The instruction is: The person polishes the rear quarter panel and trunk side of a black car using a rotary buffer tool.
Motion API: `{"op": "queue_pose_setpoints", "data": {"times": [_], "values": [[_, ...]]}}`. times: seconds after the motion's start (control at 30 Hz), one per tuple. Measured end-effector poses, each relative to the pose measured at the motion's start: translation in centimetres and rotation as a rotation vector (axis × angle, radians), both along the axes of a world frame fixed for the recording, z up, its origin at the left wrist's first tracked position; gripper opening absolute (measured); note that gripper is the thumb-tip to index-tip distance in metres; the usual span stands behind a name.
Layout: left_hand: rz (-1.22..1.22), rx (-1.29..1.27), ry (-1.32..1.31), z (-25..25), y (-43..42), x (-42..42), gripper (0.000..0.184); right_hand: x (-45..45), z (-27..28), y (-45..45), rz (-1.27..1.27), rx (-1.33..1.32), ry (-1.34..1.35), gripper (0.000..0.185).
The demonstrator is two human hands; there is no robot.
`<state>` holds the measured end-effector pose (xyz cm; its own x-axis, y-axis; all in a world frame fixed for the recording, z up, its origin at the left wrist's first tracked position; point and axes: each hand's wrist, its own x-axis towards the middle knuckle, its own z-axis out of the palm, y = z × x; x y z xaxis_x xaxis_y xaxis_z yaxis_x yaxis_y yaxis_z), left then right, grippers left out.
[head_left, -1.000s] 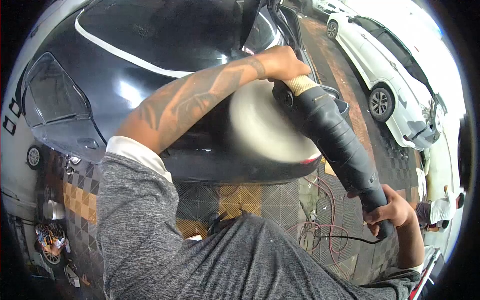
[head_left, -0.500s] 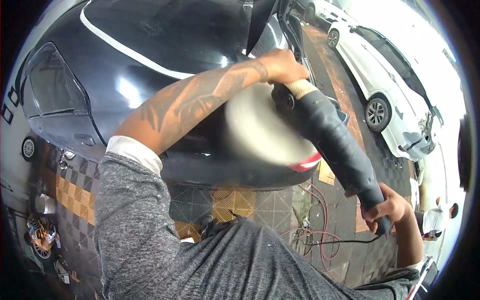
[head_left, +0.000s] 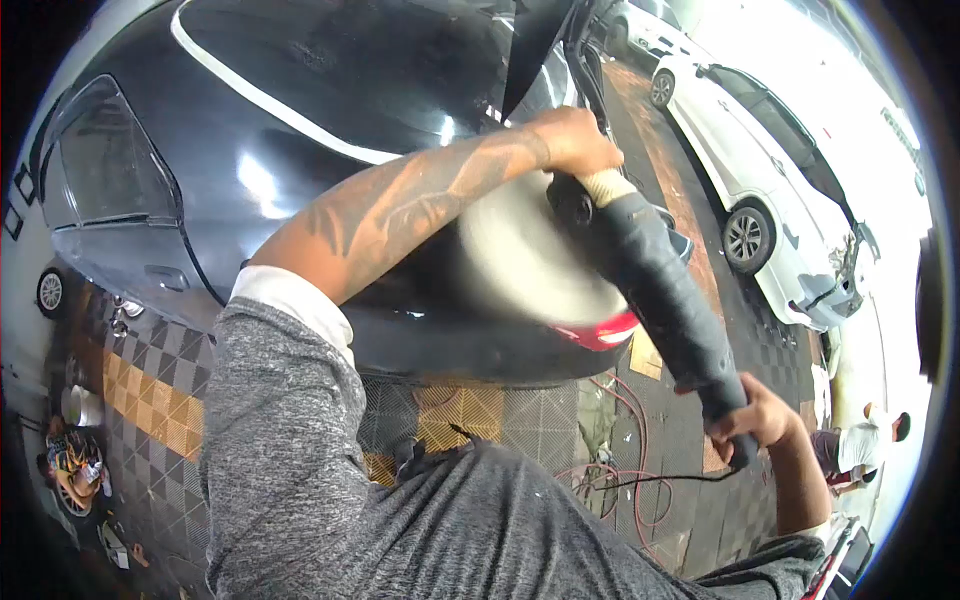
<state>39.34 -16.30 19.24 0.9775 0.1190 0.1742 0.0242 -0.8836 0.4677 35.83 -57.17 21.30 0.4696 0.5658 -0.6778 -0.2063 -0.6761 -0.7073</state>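
Polisher (head_left: 668, 285), black: between both hands; pad (head_left: 525, 250) at a rear corner of the dark car (head_left: 440, 350). Left hand (head_left: 575, 140): gripping its front. Right hand (head_left: 757, 412): clasping its tail end.

You wear a grey, dark-flecked shirt (head_left: 480, 530), its cloth creased into soft folds across your front. Your left sleeve (head_left: 285, 420) ends in a wide, plain white band (head_left: 293, 300), and your right sleeve (head_left: 770, 575) shows a white edge (head_left: 822, 533) too. A large shaded tattoo (head_left: 400, 215) covers much of your left forearm, running up towards the wrist. Your left hand (head_left: 575, 140) and right hand (head_left: 760, 410) are both bare, without gloves.
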Motion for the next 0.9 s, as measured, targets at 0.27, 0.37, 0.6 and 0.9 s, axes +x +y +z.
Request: {"op": "queue_pose_setpoints", "data": {"times": [0.27, 0.37, 0.6, 0.9], "values": [[0.000, 0.186, 0.003, -0.7, 1.9, -6.0, 0.047, -4.8, -1.8, 2.2, 0.088, -0.007, 0.120, 0.036], [0.121, 0.063, 0.029, 0.3, 2.8, -9.7, 0.049, -5.7, -3.8, 3.6, 0.213, 0.041, 0.154, 0.041], [0.056, 0.105, 0.043, 0.2, 2.3, -7.7, 0.044, -5.1, -3.9, 2.5, 0.237, 0.081, 0.195, 0.041], [-0.166, 0.118, -0.077, 0.3, -2.8, 0.4, 0.045, -5.0, -3.4, -1.3, -0.082, 0.175, 0.173, 0.040]]}}
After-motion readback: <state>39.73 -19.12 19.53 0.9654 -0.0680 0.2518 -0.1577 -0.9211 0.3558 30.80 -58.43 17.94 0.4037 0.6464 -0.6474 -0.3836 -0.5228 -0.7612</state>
